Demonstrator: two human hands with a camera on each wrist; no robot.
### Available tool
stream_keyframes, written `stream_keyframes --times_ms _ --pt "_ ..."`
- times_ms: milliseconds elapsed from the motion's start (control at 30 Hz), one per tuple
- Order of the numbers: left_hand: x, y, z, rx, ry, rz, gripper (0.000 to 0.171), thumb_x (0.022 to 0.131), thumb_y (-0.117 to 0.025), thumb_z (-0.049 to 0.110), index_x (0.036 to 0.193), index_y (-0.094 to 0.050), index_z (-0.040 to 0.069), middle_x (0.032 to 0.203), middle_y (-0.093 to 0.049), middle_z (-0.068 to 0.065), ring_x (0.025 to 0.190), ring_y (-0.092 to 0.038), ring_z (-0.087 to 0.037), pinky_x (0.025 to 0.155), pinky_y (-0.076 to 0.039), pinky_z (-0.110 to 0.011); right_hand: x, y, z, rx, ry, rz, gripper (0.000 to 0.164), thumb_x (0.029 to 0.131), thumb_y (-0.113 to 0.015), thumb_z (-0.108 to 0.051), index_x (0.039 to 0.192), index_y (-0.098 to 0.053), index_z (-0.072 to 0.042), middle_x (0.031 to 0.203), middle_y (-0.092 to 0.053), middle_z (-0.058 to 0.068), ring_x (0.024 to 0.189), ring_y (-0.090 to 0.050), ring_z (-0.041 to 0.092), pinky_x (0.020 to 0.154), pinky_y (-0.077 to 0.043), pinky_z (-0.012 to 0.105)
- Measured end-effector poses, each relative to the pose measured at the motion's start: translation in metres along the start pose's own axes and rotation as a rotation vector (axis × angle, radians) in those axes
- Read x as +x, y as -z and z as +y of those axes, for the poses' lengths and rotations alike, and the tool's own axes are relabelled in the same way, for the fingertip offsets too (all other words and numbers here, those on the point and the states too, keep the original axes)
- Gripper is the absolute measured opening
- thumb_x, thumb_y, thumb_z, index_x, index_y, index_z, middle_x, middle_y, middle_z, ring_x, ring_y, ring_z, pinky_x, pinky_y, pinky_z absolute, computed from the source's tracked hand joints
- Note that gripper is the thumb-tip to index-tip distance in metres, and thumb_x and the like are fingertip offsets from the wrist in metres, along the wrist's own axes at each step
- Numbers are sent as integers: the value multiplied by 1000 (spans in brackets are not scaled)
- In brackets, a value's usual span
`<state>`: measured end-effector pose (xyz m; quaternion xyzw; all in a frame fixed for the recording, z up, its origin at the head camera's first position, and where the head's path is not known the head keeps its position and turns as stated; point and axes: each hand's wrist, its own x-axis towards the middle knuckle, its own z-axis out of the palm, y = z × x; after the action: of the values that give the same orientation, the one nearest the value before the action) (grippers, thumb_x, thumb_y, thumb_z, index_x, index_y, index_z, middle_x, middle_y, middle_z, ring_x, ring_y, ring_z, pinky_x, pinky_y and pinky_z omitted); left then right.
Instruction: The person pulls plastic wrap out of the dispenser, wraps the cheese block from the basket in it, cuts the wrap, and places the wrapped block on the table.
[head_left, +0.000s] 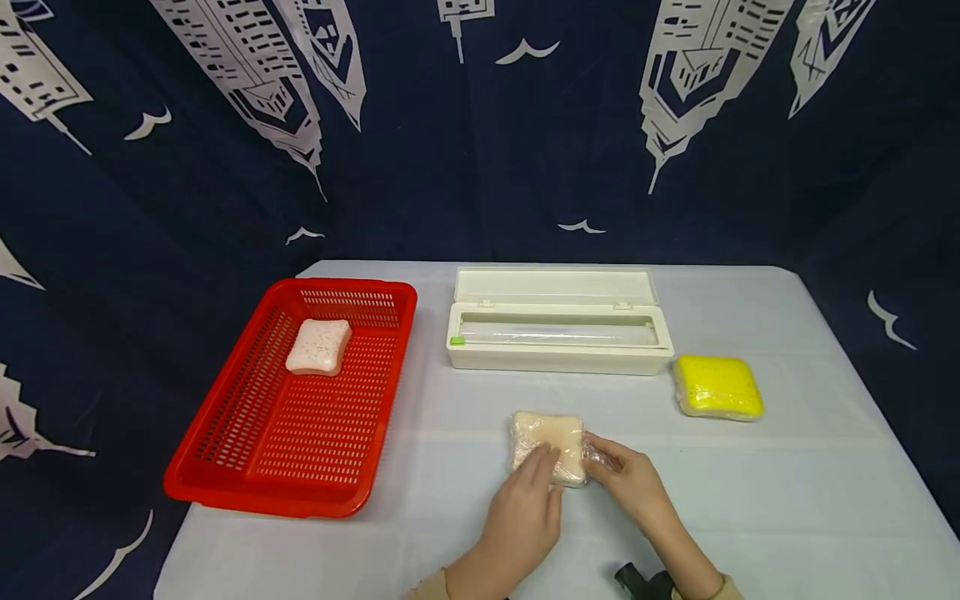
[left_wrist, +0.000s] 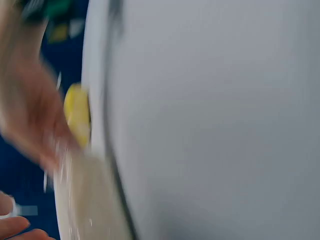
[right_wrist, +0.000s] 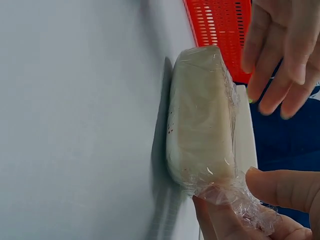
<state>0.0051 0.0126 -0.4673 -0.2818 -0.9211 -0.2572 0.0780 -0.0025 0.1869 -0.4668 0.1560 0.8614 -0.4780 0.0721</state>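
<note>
From the head, the red basket [head_left: 262,505] has one white, speckled block [head_left: 317,348] in it. The white box [head_left: 555,361] has its lid up and a roll of clear wrap [head_left: 555,333] inside. A yellow block [head_left: 720,388] sits near the box. The left hand [head_left: 522,512] hides a bit of the cream block [head_left: 547,429]; its fingers are loose.

The left wrist view is blurry, and the cream block is cut off.

In the right wrist view, the right hand [right_wrist: 285,205]'s grip pinches the bunched wrap end [right_wrist: 242,202], just beside the cream block.

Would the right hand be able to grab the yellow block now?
Probably, once the right hand lets go of the plastic wrap it pinches; nothing stands between hand and yellow block.
</note>
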Motion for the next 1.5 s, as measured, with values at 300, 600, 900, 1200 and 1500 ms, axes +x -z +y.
stream_keyframes --times_ms 300,600,900,1200,1500 --pt "32 17 -65 -540 565 -65 40 94 -65 21 125 -58 -3 117 -63 -19 101 -65 -30 80 -56 -40 1 1 0 -26 -14 -18 44 92 -65 -15 130 -59 5 135 -57 25 123 -58 40 90 -56 37" --pt "37 -1 -73 -679 606 -234 55 91 -68 33 131 -56 -5 105 -68 -16 87 -66 -21 67 -53 -28 -3 6 1 -1 -95 -25 56 91 -69 -26 135 -51 4 131 -58 29 119 -58 41 92 -54 44" --pt "35 -7 -65 -771 639 -194 55 90 -70 24 132 -51 -7 94 -63 -15 73 -61 -16 61 -54 -27 -11 8 -3 137 -131 69 46 91 -71 -25 129 -61 -1 125 -68 15 106 -68 19 76 -52 14" --pt "32 -8 -63 -851 638 -161 55 91 -69 20 132 -47 -10 96 -61 -17 74 -63 -16 62 -58 -29 -41 -25 -22 -228 300 218 51 82 -73 3 128 -56 13 135 -54 30 118 -59 44 91 -53 43" --pt "33 -11 -63 -808 621 -152 57 90 -71 24 132 -51 -8 96 -63 -15 83 -68 -21 62 -55 -28 -51 -48 -25 -627 509 193 47 79 -73 3 120 -58 20 132 -53 37 123 -54 50 90 -51 55"
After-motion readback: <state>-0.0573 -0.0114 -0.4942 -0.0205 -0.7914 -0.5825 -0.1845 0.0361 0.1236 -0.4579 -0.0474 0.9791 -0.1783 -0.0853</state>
